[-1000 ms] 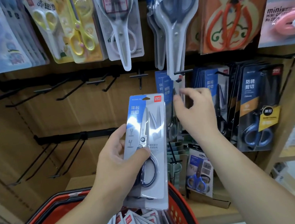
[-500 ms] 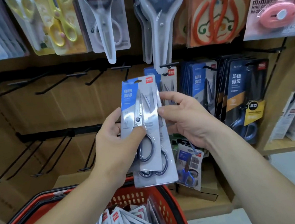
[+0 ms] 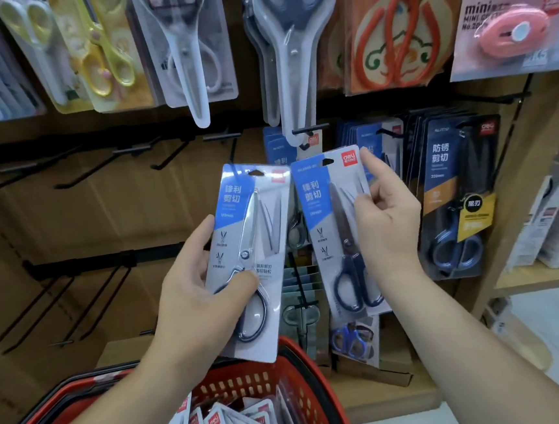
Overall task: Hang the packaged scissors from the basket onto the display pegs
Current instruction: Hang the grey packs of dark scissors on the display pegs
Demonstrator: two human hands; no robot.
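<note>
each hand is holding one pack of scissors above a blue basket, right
No, the basket is red, not blue; the head view shows it. The left hand does hold the left pack, the right hand the right pack, above it.

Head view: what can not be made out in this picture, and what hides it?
Head view, basket: left and bottom cut off by the picture edge; the left forearm covers part of its inside.
Head view, left pack: the left hand covers part of the handles.
Head view, right pack: the right hand covers its right edge.
Small print on both packs: blurred.
</note>
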